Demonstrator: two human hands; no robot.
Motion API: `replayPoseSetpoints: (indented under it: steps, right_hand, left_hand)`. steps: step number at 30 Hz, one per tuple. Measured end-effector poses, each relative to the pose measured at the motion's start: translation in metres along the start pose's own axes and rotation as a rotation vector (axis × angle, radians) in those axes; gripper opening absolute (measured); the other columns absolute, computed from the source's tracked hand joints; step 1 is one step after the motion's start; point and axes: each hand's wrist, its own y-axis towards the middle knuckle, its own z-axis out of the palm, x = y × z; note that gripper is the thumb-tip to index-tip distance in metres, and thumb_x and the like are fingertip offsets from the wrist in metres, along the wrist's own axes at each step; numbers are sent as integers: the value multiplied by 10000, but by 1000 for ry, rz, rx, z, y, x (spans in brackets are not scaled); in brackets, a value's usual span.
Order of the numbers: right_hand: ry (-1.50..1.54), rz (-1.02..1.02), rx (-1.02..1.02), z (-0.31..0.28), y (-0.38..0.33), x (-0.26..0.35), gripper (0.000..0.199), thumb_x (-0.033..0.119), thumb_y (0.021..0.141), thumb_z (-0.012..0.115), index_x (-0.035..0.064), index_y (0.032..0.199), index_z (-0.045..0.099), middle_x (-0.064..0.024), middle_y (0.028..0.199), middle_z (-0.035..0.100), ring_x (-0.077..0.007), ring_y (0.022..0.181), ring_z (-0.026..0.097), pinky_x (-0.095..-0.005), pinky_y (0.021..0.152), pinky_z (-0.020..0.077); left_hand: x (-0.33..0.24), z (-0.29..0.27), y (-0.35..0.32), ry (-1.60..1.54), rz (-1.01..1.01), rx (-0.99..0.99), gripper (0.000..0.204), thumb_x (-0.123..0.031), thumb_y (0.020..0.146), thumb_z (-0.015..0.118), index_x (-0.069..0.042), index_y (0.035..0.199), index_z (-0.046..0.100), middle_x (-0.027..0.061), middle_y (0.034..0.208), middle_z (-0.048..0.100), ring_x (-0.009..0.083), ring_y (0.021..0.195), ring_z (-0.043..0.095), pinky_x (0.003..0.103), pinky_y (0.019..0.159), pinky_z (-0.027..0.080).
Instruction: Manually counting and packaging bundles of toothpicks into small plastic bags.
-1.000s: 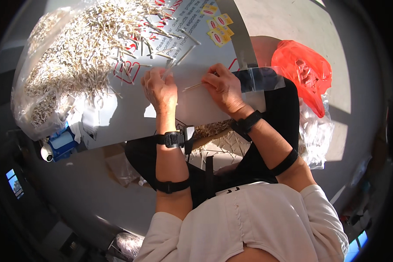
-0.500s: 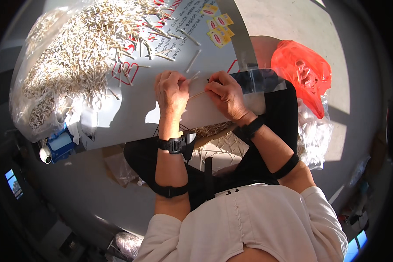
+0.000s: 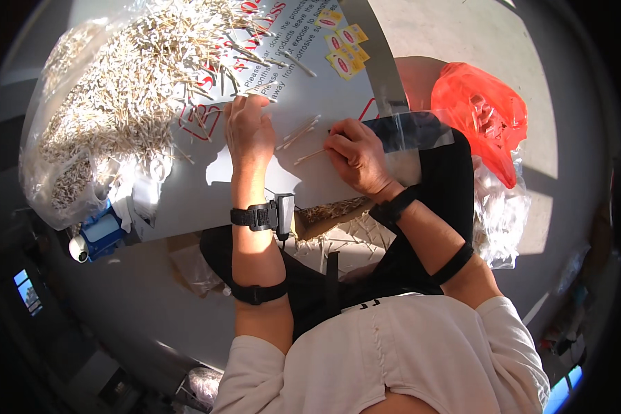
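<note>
**Two hands sorting thin sticks on a white board**

At far left, a blue box point(image 3: 102, 233) tucked under the board's lower corner. Above it, a clear plastic bag point(image 3: 48, 148) spilling a big heap of thin pale sticks point(image 3: 124, 90) across the white board point(image 3: 207, 200), red markings on its surface partly covered. Right of the heap, left hand point(image 3: 250, 131) palm down, fingers curled loosely and pressed onto the board at the heap's edge; impossible to tell whether anything sits beneath them. Black strap with a small device point(image 3: 263, 215) around that wrist. Just right of the hand, a few loose sticks point(image 3: 298, 132) lying slantwise, between both hands. Next, right hand point(image 3: 355, 155) with fingers pinched closed around one end of a single stick point(image 3: 309, 156), its other end pointing toward the left hand, low over the board. Farther up, small yellow stickers point(image 3: 343, 48). Under the board's near edge, a cardboard box of more sticks point(image 3: 331, 210). At right, a clear flat bag point(image 3: 410, 131) beside the right hand, then an orange plastic bag point(image 3: 479, 114), with crumpled clear plastic point(image 3: 500, 214) below it
</note>
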Motion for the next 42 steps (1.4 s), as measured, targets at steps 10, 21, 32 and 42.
replayPoseSetpoints:
  steps: [10,21,32,42]
  right_hand:
    - [5,15,11,0,1,1,146,20,692,657,77,810,593,-75,912,568,-308,867,588,-394,744,491]
    - [27,-4,-3,4,2,4,162,12,672,654,73,809,596,-66,896,564,-300,859,584,-396,733,487]
    - [12,0,-5,0,-1,-2,182,2,657,657,76,813,599,-71,899,573,-302,848,588,-393,718,494]
    - [30,-3,12,0,0,-1,157,-1,669,664,74,788,593,-67,899,569,-299,846,587,-387,716,493]
  left_hand:
    - [3,11,28,96,134,92,77,-166,707,707,-135,769,675,38,843,586,269,920,510,398,837,398]
    - [-29,29,80,29,366,92,89,-46,742,690,-76,815,651,54,912,565,289,973,500,441,850,406]
    - [-14,5,8,-222,76,1,91,-66,744,678,-61,830,649,78,920,611,297,956,528,404,869,409]
    - [22,3,21,87,-33,91,64,-143,772,681,-89,781,647,66,904,609,293,945,515,397,895,392]
